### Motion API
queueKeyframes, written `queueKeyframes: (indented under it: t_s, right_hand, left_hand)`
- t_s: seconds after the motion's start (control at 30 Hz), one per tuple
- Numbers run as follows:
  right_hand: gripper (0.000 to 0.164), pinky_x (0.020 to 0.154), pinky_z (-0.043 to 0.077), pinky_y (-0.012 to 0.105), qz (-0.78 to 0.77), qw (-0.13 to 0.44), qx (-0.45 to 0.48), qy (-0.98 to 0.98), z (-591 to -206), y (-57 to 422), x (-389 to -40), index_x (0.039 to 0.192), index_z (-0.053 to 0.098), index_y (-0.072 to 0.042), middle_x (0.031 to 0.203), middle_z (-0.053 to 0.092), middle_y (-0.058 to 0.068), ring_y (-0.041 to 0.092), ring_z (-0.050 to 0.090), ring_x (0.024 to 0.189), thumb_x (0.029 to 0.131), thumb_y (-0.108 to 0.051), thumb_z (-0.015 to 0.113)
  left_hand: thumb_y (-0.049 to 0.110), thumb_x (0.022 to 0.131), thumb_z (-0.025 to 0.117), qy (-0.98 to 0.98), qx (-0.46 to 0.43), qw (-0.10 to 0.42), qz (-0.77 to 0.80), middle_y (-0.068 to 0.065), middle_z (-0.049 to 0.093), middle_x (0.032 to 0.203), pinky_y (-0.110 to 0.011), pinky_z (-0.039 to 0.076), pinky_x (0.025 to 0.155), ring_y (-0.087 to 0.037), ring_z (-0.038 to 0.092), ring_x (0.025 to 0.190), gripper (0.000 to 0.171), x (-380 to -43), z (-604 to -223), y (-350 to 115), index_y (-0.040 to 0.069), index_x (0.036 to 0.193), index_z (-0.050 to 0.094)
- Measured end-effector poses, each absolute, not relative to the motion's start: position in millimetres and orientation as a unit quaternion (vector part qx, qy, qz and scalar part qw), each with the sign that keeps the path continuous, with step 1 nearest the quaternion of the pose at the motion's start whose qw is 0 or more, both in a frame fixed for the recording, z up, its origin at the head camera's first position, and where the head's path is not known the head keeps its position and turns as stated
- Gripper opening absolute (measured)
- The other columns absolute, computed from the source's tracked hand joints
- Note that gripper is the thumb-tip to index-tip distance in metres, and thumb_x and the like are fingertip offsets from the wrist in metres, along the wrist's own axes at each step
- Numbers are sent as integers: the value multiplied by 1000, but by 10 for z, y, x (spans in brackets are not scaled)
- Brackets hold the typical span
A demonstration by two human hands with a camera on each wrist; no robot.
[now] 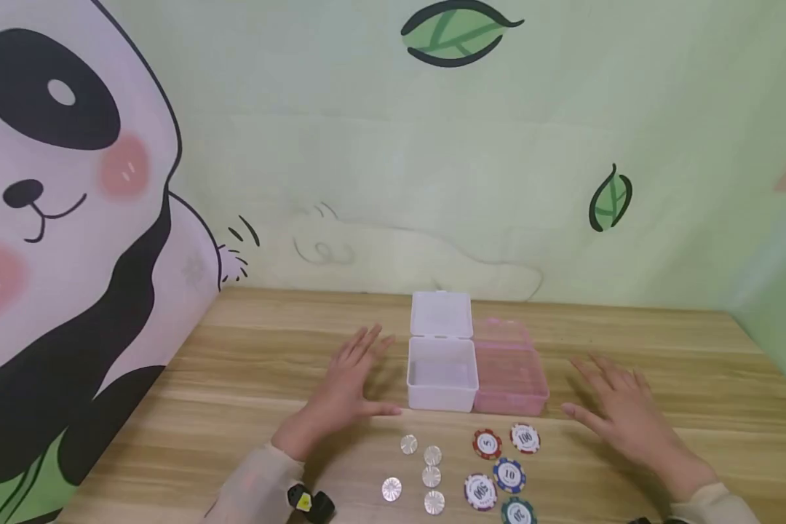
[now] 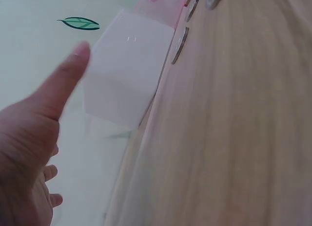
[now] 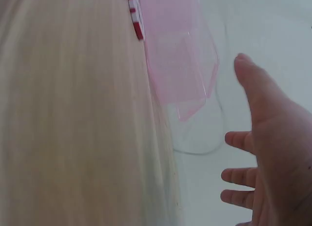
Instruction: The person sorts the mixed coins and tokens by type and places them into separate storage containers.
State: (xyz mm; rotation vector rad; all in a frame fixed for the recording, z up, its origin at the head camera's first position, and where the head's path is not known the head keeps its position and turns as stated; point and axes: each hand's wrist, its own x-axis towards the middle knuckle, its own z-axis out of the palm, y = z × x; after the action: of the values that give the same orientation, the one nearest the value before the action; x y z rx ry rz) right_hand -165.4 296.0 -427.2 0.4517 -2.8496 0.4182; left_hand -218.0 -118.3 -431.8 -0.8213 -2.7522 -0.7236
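My left hand [image 1: 343,382] is spread to the left of a white plastic box [image 1: 442,397], its thumb pointing toward the box's front corner. That box stands with its lid [image 1: 441,314] raised at the back. Right beside it is a see-through pink box [image 1: 511,378], also with a raised lid. My right hand [image 1: 622,407] is spread to the right of the pink box, apart from it, holding nothing. In front of the boxes lie several silver coins [image 1: 391,489] on the left and several poker chips [image 1: 481,492] on the right, in red, white, blue, purple and green.
Everything stands on a wood-grain table [image 1: 288,320]. Behind it hangs a pale green backdrop [image 1: 340,145] with leaves and a large panda [image 1: 59,182] on the left. The lowest coin and chip lie near the bottom edge of the head view.
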Motion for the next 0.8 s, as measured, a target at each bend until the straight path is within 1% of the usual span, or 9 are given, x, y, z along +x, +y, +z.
queueKeyframes:
  t_s: [0.13,0.2,0.37,0.47,0.53,0.6,0.63,0.73,0.8]
  right_hand:
    - [67,106,18,71,159,140,157,-965,-4237,2965,-1650,144,38,-4,145,36,32,55,37,126,92,-41,58]
    - [60,103,23,70,181,150,157,-959,-4225,2961,-1647,143,39,-2,143,39,32,54,38,125,96,-36,55]
    - [47,96,31,71,257,157,147,-942,-4138,2900,-1614,140,41,2,138,44,33,54,40,123,101,-24,46]
    - [44,91,39,68,279,165,128,-937,-4068,2835,-1589,136,45,3,132,50,32,51,47,118,101,-23,47]
    - [42,85,48,60,280,176,114,-937,-4024,2778,-1577,132,49,4,125,56,28,44,53,111,100,-23,50]
    - [36,76,55,46,275,196,104,-935,-3987,2714,-1569,124,56,3,113,62,21,33,59,100,97,-21,56]
    - [33,72,56,38,273,207,101,-934,-3970,2680,-1563,120,59,2,107,64,18,25,60,94,95,-19,60]
    - [20,61,50,22,265,242,99,-928,-3922,2569,-1528,106,65,-1,89,64,7,4,53,76,88,-11,67]
    - [15,57,47,18,264,263,110,-922,-3888,2497,-1490,98,67,-3,81,62,2,-5,47,71,84,-6,70]
  left_hand:
    - [47,66,83,-913,-281,84,-282,-10,30,157,-57,20,117,-34,25,145,100,-2194,-4263,-1149,14,147,36]
    - [44,66,84,-907,-280,84,-302,-9,35,155,-56,22,117,-32,29,144,95,-2207,-4248,-1129,13,145,39]
    - [38,67,85,-892,-277,95,-345,-10,42,149,-56,22,117,-32,33,141,87,-2253,-4228,-1080,11,139,45]
    - [35,67,86,-881,-281,93,-369,-11,45,146,-56,25,116,-32,35,140,83,-2285,-4230,-1059,9,137,49]
    - [35,69,85,-877,-285,86,-376,-9,45,146,-56,25,115,-31,35,140,79,-2304,-4231,-1045,9,135,50]
    - [35,72,82,-876,-287,75,-379,-7,45,147,-56,25,116,-29,34,141,75,-2317,-4229,-1032,10,135,50]
    - [35,74,81,-877,-289,71,-378,-6,44,147,-56,25,116,-29,33,141,73,-2320,-4229,-1025,11,135,50]
    - [36,77,78,-876,-296,63,-376,-5,44,148,-56,24,116,-28,32,142,68,-2327,-4229,-1007,13,135,51]
    - [35,78,78,-874,-306,62,-373,-6,45,147,-57,25,115,-30,33,141,65,-2325,-4229,-999,13,134,52]
